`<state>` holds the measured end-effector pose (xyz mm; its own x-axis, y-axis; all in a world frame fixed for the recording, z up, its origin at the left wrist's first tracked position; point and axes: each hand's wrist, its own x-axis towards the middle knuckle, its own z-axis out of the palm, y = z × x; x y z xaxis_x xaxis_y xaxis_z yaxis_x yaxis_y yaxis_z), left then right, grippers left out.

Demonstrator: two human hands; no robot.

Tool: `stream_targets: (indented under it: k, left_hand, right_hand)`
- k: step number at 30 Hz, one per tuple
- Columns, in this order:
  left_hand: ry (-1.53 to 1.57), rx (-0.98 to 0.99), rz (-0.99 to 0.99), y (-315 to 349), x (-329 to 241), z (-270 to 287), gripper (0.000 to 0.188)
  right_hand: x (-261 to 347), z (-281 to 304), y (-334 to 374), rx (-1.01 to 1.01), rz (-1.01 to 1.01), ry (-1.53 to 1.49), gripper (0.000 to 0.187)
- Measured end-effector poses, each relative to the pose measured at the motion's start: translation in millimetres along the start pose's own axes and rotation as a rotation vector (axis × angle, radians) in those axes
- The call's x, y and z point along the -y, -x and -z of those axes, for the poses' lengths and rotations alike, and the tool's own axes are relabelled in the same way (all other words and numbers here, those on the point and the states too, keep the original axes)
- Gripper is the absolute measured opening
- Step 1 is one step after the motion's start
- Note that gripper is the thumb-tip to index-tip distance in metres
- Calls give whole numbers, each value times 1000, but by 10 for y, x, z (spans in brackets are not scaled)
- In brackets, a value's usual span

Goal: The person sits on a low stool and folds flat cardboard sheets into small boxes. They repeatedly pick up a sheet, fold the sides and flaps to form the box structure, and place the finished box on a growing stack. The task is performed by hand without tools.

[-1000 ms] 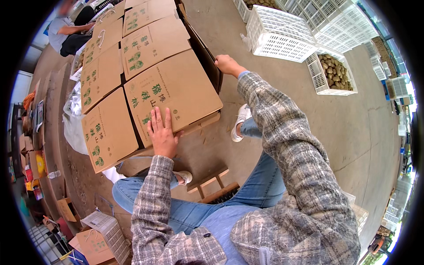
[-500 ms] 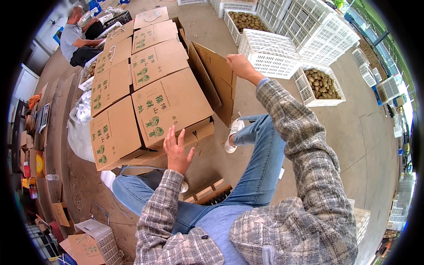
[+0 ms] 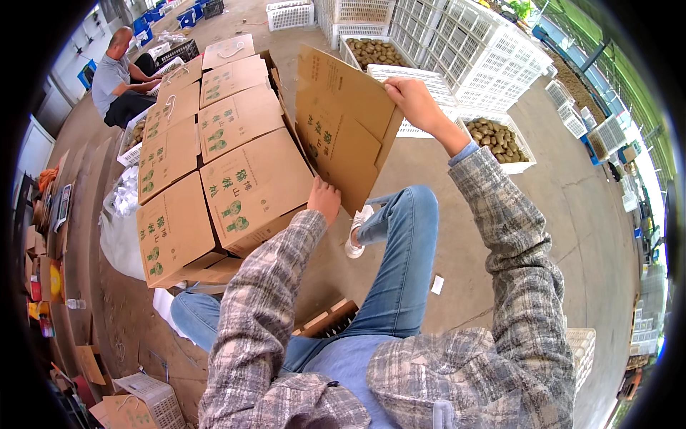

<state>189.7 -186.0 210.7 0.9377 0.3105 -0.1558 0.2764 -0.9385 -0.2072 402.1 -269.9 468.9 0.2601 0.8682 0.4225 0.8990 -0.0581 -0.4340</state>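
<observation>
A flattened cardboard carton (image 3: 343, 121) with green print stands tilted at the right side of a group of brown cartons. My right hand (image 3: 418, 104) is closed on its upper right edge, thumb and fingers pinching the board. At the carton's lower left edge, beside the corner of the nearest printed carton (image 3: 246, 187), my left hand (image 3: 326, 199) is closed with curled fingers; its fingertips are partly hidden. The standing cartons sit close together in two rows, and some farther ones carry white rope handles (image 3: 171, 106).
White plastic crates (image 3: 471, 57) are stacked at the far right, with crates of brown round fruit (image 3: 493, 141) beside them. Another person (image 3: 121, 79) sits at the far left. A white sack (image 3: 121, 229) lies left of the cartons. Below my legs is a wooden-edged box (image 3: 325, 319).
The flattened carton has swung up and turned its printed face toward me. My left hand has moved right and up from open to closed at its edge. My right hand has shifted slightly right.
</observation>
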Motion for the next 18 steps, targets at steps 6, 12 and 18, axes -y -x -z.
stream_targets:
  k: [6,12,18]
  left_hand:
    - [-282,360,193,-952,-87,-343,44]
    - [-480,679,202,-1328,-21,-411,48]
    - [-603,493,157,-1567,36,-379,48]
  right_hand:
    - [-309,10,113,-128,-56,-43,20]
    - [-748,-132,394,-376,-281,-75,21]
    - [-1064,-489,553,-420,-441,-58,23]
